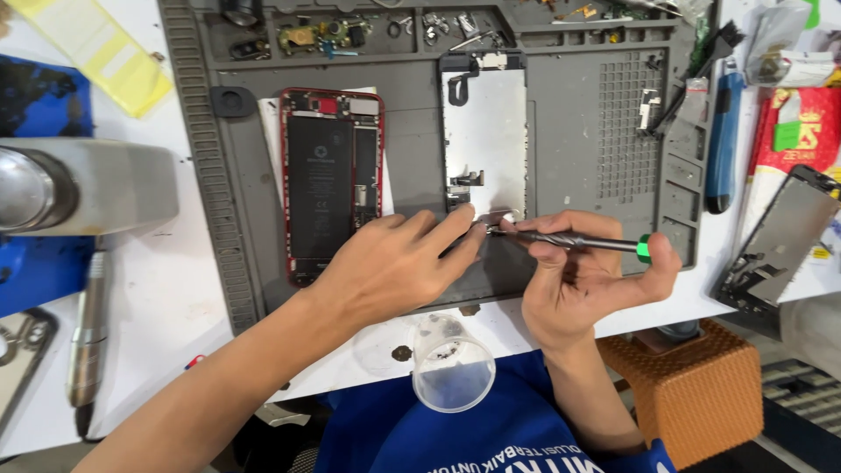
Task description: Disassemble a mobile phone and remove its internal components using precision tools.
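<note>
screen panel [484,131] between hands | left hand [394,263] pressing its edge | right hand [583,280] pinching screwdriver [569,240]

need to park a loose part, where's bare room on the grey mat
Free: the mat strip between the red phone and the screen panel. Crowded: the top tray of small parts, and the front edge under the left hand and right hand.

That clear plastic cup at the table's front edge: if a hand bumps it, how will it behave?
The clear plastic cup looks thin and nearly empty, so it is probably light and slides easily. It appears to overhang the table edge, so a nudge may tip it off. The left hand is closest.
</note>
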